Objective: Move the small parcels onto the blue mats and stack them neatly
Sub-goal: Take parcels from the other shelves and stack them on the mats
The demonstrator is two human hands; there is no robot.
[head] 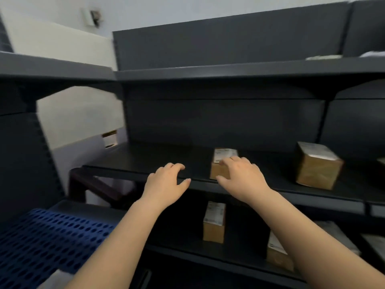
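Note:
A small brown parcel [219,168] with a white label stands at the front edge of the dark middle shelf [145,161]. My right hand [242,177] is on it, fingers over its top and thumb against its front face. To the left, my left hand [166,182] hovers at the shelf edge, fingers apart and holding nothing. A blue perforated mat [41,243] lies low on the left with nothing on its visible part.
A larger brown parcel [316,165] sits further right on the same shelf. On the shelf below stand a narrow parcel [214,222] and another parcel [277,253], partly hidden by my right forearm. A dark top shelf [208,74] overhangs above.

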